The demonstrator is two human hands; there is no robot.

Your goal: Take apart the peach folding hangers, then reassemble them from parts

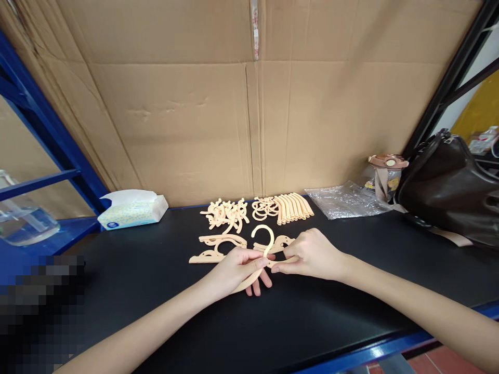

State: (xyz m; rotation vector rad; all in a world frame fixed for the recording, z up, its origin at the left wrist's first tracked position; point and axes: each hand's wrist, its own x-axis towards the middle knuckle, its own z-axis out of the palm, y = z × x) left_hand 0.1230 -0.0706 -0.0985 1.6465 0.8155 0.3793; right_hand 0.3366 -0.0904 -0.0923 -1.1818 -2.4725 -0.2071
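Observation:
Between both hands is a cream plastic hanger (264, 232) with its curved hook pointing up. My left hand (244, 267) pinches it just below the hook, and one arm of the hanger slants down to the left under that hand. My right hand (310, 254) grips the other arm on the right side, fingers close to the central joint. The joint itself is partly hidden by fingertips. Just behind the hands lie assembled-looking hanger pieces (206, 256) on the left and another hanger piece (281, 242), partly covered by my right hand.
Loose small hanger parts (227, 214), hooks (265, 206) and a row of hanger arms (294, 208) lie at the back of the black table (241, 332). A tissue pack (132, 210) stands left. Clear plastic bag (343, 201), bottle (385, 174) and dark bag (452, 192) are right.

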